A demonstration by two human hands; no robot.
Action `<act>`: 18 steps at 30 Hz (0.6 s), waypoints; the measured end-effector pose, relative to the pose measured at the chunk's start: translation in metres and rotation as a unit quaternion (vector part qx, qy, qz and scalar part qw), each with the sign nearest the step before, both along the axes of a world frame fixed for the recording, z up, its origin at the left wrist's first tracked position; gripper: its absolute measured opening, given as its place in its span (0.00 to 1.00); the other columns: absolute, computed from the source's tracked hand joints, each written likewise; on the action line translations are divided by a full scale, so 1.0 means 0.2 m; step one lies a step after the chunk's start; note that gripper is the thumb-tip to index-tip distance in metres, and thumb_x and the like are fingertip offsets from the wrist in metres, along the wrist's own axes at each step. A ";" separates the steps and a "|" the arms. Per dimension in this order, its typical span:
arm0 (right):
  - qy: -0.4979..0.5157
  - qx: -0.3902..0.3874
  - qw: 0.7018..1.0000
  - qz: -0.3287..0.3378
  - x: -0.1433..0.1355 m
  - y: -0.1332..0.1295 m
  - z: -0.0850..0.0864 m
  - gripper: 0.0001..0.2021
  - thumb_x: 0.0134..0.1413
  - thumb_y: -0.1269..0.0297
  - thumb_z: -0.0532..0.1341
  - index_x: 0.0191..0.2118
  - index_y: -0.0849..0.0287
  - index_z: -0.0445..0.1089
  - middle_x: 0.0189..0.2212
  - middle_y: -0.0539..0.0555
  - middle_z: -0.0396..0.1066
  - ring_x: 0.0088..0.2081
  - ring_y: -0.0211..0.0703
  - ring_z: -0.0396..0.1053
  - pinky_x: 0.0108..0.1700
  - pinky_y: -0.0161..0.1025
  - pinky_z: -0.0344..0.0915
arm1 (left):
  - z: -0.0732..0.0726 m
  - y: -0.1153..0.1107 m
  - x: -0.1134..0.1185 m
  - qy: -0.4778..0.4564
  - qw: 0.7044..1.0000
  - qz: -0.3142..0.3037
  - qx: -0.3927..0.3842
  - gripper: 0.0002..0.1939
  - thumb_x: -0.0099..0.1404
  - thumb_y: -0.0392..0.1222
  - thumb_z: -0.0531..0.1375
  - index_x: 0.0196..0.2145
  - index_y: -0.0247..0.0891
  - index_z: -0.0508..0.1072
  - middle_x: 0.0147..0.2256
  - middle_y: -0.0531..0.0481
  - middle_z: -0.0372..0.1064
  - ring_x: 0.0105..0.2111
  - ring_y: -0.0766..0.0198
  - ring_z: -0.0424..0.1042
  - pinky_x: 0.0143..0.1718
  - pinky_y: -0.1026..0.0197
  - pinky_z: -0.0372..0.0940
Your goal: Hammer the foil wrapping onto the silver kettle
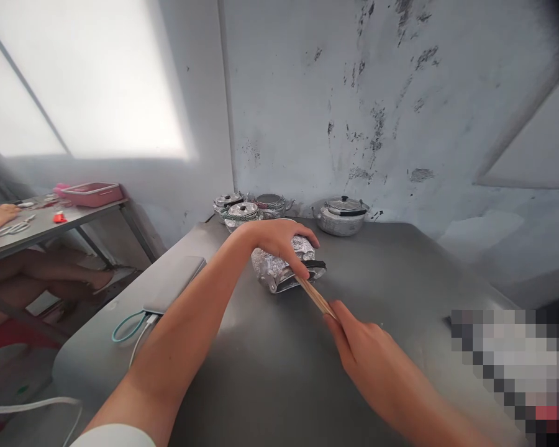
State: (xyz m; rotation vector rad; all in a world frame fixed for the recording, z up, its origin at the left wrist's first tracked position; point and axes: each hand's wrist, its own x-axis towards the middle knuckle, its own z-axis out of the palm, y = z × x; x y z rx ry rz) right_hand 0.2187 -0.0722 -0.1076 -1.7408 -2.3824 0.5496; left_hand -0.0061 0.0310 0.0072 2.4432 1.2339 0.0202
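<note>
A silver embossed metal pot [268, 268] lies tipped on the grey table, its dark opening and a black strip facing toward me. My left hand [279, 241] is closed over the top of it, thumb near the opening and fingers along the far side. Pinched in my right hand [366, 344] is a bundle of thin wooden sticks [317, 299]. Their far end meets the pot's opening just under my left thumb; whether the tips go inside is hidden.
Small silver pots [243, 211] stand at the back left, and a wider lidded pot [341, 217] by the wall. A grey power bank [177, 282] with cables lies left. Another person's hand [0, 217] rests on a neighbouring table with scissors [15, 228] and a pink basket [93, 195].
</note>
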 end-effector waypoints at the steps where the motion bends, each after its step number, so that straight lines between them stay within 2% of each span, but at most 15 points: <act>1: 0.000 -0.002 1.000 0.002 0.00 0.00 -0.01 0.14 0.69 0.54 0.40 0.37 0.51 0.57 0.18 0.47 0.67 0.18 0.41 0.62 0.22 0.37 0.44 | 0.00 0.00 0.00 0.001 1.000 0.002 0.000 0.38 0.48 0.61 0.67 0.57 0.56 0.67 0.61 0.55 0.60 0.57 0.49 0.62 0.53 0.55 0.61; 9: -0.026 -0.019 0.999 0.007 0.00 0.01 -0.04 0.14 0.69 0.56 0.41 0.37 0.52 0.58 0.21 0.50 0.69 0.22 0.44 0.67 0.24 0.37 0.47 | 0.01 0.00 0.00 0.002 1.000 -0.001 -0.004 0.38 0.48 0.60 0.66 0.57 0.55 0.67 0.60 0.55 0.61 0.57 0.48 0.61 0.54 0.54 0.61; 14: -0.010 -0.008 1.000 -0.007 0.00 0.01 -0.03 0.14 0.69 0.56 0.40 0.38 0.52 0.58 0.20 0.49 0.69 0.20 0.43 0.63 0.24 0.37 0.46 | 0.01 0.00 0.00 -0.001 1.000 -0.004 -0.004 0.38 0.48 0.62 0.66 0.57 0.55 0.67 0.60 0.54 0.61 0.57 0.49 0.61 0.53 0.54 0.61; 18: 0.005 -0.014 1.000 -0.004 0.01 0.03 -0.02 0.15 0.69 0.55 0.40 0.34 0.52 0.57 0.18 0.48 0.66 0.18 0.41 0.59 0.24 0.37 0.46 | 0.01 -0.01 0.00 -0.002 1.000 0.002 -0.005 0.38 0.47 0.62 0.67 0.56 0.55 0.67 0.60 0.54 0.61 0.57 0.48 0.62 0.53 0.54 0.61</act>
